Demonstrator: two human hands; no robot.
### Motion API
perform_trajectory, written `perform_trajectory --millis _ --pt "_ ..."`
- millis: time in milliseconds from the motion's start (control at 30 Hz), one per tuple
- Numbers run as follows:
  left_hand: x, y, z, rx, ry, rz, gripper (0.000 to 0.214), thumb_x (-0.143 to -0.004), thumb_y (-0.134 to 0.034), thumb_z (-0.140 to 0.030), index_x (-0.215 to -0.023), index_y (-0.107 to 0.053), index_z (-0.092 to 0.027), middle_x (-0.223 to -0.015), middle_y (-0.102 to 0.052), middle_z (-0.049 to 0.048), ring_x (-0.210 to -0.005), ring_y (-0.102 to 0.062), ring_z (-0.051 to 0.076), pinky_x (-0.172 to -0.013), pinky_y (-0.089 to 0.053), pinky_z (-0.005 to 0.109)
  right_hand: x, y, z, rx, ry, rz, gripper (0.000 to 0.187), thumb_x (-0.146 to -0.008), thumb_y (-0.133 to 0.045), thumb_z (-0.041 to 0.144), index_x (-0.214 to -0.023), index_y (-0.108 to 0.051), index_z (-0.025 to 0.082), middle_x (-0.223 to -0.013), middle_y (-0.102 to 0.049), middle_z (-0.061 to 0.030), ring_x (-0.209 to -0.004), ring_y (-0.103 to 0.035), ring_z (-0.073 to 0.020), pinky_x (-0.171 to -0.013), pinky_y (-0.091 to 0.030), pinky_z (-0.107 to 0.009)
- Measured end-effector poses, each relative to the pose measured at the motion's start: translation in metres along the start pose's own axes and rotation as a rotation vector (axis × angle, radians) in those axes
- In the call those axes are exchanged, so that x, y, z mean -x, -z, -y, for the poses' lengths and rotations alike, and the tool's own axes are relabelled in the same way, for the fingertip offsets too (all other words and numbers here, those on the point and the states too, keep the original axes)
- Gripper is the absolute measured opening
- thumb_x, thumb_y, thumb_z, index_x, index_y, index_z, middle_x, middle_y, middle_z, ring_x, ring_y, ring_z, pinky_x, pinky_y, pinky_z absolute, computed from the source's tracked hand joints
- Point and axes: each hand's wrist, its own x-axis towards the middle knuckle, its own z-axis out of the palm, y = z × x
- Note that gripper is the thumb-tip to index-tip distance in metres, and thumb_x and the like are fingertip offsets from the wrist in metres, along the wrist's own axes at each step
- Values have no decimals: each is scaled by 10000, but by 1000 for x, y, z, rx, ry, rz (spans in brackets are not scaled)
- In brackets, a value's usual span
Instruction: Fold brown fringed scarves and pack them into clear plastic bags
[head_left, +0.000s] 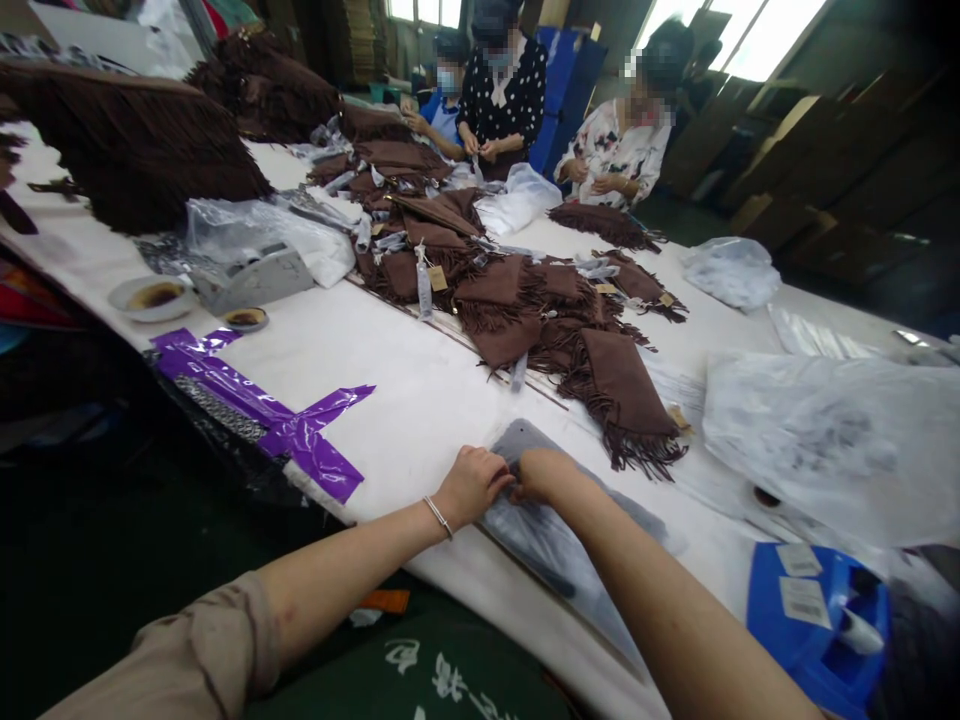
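Through my feed, the left hand [471, 484] and right hand [541, 475] meet over the far end of a greyish plastic bag [551, 550], which lies flat along the near edge of the white surface [420, 385]. I see curled fingers on both, but cannot tell whether either pinches the plastic. Beyond the bag I see brown fringed pieces [619, 380]; purple tape [330, 422] lies off to the left.

You are facing no text that can be read with certainty: white characters [448, 680] are showing blurred on the dark green cloth [367, 680] below your arms, and two labels [805, 601] are sitting illegible on the blue box [817, 643] at near right.
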Motion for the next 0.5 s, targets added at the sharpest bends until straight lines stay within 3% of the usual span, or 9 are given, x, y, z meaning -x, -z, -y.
perform_trajectory --millis 133,267,333,400,467,500 --pt "0 0 0 -44 -19 10 172 -895 -538 -317 -829 -574 -162 -826 -623 37 -816 -531 181 -769 -356 358 -2 16 -18 65 -103 -10 426 -488 -824 465 -780 -705 179 -902 -689 -144 -844 -642 -339 -680 -495 -412" --pt "1 0 0 -25 -21 -11 145 -881 -561 -302 -824 -566 -168 -832 -624 34 -827 -527 184 -784 -356 363 20 23 -38 115 -211 -207 351 -728 -696 358 -958 -671 94 -980 -662 -200 -957 -602 -368 -763 -474 -469" --pt "3 0 -1 0 -15 -25 129 -878 -564 -291 -829 -564 -172 -840 -624 30 -833 -525 185 -788 -357 364 33 10 -35 122 -195 -321 444 -833 -578 390 -1168 -579 100 -1149 -607 -189 -1139 -506 -354 -884 -430 -484" --pt "4 0 -3 12 -1 -31 126 -881 -556 -287 -829 -565 -173 -845 -622 30 -842 -523 188 -794 -362 366 39 -16 -28 85 -84 -405 568 -885 -465 490 -1366 -394 198 -1374 -463 -90 -1312 -338 -277 -1022 -346 -450" --pt "4 1 -5 6 22 -32 130 -887 -545 -289 -829 -567 -175 -849 -620 30 -851 -522 190 -806 -369 371 38 -45 -27 2 35 -486 564 -912 -388 511 -1418 -290 283 -1481 -310 4 -1379 -213 -233 -1102 -228 -466" --pt "2 3 -5 -3 33 -34 124 -887 -544 -288 -839 -571 -177 -858 -620 30 -862 -523 192 -818 -374 376 36 -57 -31 -47 26 -524 535 -931 -348 489 -1424 -274 295 -1498 -268 20 -1389 -184 -228 -1114 -189 -479"
